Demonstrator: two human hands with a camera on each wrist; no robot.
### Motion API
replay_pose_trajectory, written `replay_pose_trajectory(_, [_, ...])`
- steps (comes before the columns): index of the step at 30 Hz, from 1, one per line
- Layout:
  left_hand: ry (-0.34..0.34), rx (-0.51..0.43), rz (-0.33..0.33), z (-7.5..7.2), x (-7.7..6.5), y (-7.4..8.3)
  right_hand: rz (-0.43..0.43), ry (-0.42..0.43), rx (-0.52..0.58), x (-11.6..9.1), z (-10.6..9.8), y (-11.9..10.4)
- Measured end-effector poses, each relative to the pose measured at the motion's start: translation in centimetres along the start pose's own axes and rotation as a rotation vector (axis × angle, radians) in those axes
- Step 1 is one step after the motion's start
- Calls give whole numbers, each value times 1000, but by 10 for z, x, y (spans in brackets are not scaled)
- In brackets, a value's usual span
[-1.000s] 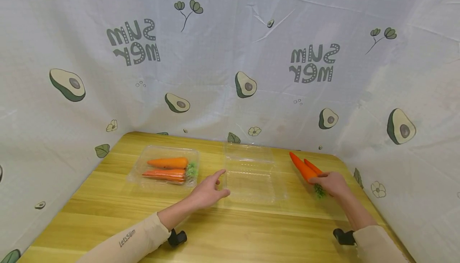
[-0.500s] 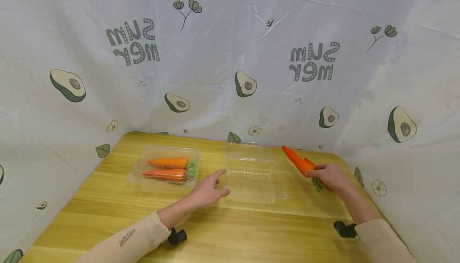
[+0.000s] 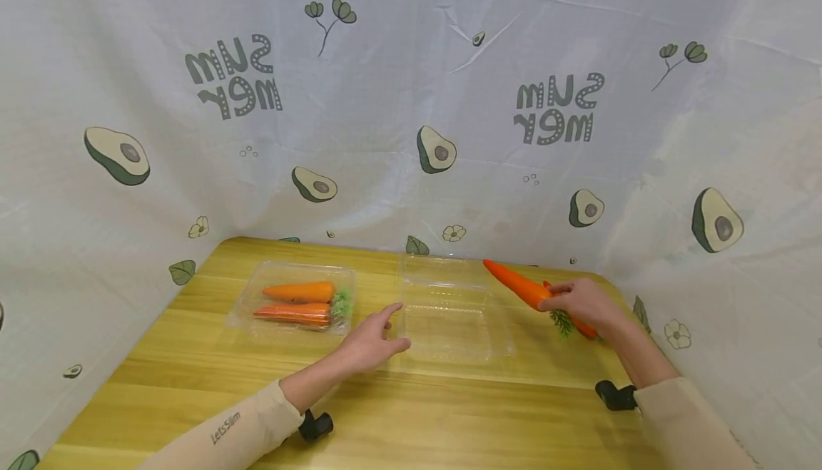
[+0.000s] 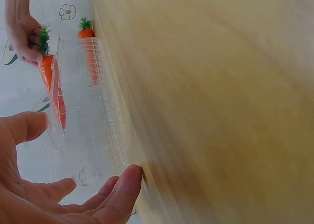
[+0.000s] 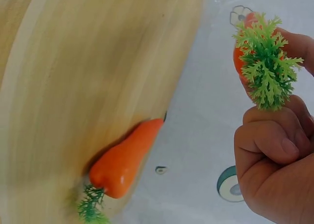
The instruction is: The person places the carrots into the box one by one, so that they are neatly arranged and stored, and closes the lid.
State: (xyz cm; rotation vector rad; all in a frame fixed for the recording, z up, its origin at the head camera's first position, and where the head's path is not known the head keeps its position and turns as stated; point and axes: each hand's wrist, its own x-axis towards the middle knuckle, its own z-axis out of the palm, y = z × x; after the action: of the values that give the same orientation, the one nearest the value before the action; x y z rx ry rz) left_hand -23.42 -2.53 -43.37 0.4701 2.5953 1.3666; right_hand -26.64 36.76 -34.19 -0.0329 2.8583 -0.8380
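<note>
A pale, avocado-patterned cloth [image 3: 372, 99] hangs behind the wooden table [image 3: 475, 423]. The cloth bears 2 mirrored "summer" prints [image 3: 553, 125].

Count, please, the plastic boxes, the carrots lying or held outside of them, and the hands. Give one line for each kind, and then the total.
Boxes: 2 (left box, right box)
Carrots outside the boxes: 2 (held carrot, lying carrot)
Hands: 2 (left hand, right hand)
Total: 6
</note>
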Motion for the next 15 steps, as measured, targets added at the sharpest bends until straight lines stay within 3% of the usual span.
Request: replay_pose_trajectory(15, [-6,2,12,1,2,-6,-80,-80,-7,8,2,-28])
